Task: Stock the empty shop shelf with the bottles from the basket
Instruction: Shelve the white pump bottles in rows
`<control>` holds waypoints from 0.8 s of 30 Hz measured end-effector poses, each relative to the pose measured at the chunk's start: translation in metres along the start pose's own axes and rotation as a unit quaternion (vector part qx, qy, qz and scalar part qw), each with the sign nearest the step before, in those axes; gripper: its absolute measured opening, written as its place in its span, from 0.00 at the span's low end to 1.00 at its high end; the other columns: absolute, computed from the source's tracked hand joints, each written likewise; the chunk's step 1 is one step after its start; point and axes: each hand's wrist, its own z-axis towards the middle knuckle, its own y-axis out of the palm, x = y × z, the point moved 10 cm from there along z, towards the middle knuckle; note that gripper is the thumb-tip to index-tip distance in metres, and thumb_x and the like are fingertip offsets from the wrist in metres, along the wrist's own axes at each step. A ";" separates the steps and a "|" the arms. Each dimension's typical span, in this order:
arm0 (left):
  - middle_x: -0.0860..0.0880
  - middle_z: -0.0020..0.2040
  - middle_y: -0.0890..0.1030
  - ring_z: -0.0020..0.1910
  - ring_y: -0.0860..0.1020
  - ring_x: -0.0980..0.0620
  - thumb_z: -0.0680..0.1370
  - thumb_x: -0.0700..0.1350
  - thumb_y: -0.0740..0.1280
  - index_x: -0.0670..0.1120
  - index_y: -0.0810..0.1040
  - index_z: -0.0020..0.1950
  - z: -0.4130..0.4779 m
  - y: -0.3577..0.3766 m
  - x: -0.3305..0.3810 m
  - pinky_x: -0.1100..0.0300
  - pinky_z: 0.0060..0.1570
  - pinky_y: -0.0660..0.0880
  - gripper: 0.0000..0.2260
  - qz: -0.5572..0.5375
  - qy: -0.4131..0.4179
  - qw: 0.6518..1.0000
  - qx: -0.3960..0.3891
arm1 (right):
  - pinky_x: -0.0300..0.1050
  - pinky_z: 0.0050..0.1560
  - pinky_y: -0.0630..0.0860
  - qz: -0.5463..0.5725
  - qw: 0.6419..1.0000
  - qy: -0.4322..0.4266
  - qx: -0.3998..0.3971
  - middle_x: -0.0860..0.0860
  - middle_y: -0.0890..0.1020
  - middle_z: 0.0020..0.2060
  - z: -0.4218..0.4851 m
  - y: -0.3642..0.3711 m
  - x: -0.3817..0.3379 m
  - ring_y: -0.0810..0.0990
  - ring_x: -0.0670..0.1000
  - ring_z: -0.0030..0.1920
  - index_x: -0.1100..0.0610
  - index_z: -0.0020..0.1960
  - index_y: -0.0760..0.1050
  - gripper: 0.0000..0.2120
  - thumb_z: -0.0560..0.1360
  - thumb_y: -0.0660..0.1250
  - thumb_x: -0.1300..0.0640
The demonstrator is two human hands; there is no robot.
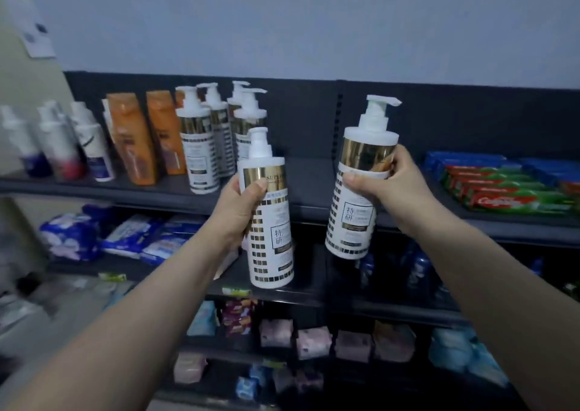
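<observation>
I hold two white pump bottles with gold bands in front of the dark top shelf (pixel 314 175). My left hand (pixel 241 209) grips one bottle (pixel 270 222) round its upper body, held upright below shelf level. My right hand (pixel 392 184) grips the other bottle (pixel 357 190) by its gold band, tilted slightly and raised higher. Several matching pump bottles (pixel 201 147) stand on the top shelf just left of the held ones. The basket is out of view.
Orange bottles (pixel 135 140) and white spray bottles (pixel 59 147) stand at the shelf's left. Toothpaste boxes (pixel 508 187) lie at the right. A bare stretch of shelf lies between the pump bottles and the toothpaste. Lower shelves hold packets (pixel 135 234) and dark bottles (pixel 417 269).
</observation>
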 end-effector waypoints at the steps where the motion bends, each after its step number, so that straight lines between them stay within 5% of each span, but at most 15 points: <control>1: 0.48 0.43 0.84 0.44 0.83 0.48 0.65 0.57 0.71 0.47 0.76 0.55 0.006 -0.016 0.003 0.51 0.44 0.78 0.22 0.005 0.005 1.000 0.011 | 0.44 0.44 0.79 0.004 1.000 -0.006 0.003 0.44 0.83 0.46 0.012 0.012 -0.002 0.84 0.42 0.44 0.44 0.51 0.71 0.32 0.50 0.80 0.45; 7: 0.50 0.42 0.85 0.41 0.84 0.52 0.69 0.53 0.70 0.51 0.78 0.52 0.031 -0.081 0.007 0.60 0.36 0.79 0.15 0.015 0.014 0.999 0.044 | 0.45 0.46 0.80 0.020 0.999 -0.013 0.033 0.44 0.83 0.48 0.074 0.064 0.002 0.83 0.43 0.46 0.43 0.52 0.70 0.34 0.49 0.80 0.46; 14: 0.50 0.42 0.85 0.38 0.83 0.54 0.64 0.60 0.72 0.50 0.76 0.56 0.049 -0.101 0.002 0.58 0.33 0.78 0.25 0.045 0.025 0.997 0.060 | 0.48 0.48 0.80 0.022 0.999 -0.002 0.037 0.47 0.82 0.49 0.136 0.088 0.016 0.83 0.47 0.48 0.49 0.54 0.70 0.32 0.55 0.81 0.55; 24: 0.50 0.45 0.86 0.44 0.84 0.52 0.65 0.53 0.73 0.48 0.74 0.58 0.075 -0.075 -0.008 0.62 0.38 0.79 0.24 0.013 0.041 0.998 0.053 | 0.48 0.49 0.80 0.040 0.999 0.035 -0.008 0.47 0.81 0.48 0.221 0.123 0.069 0.82 0.47 0.47 0.50 0.54 0.69 0.31 0.57 0.81 0.58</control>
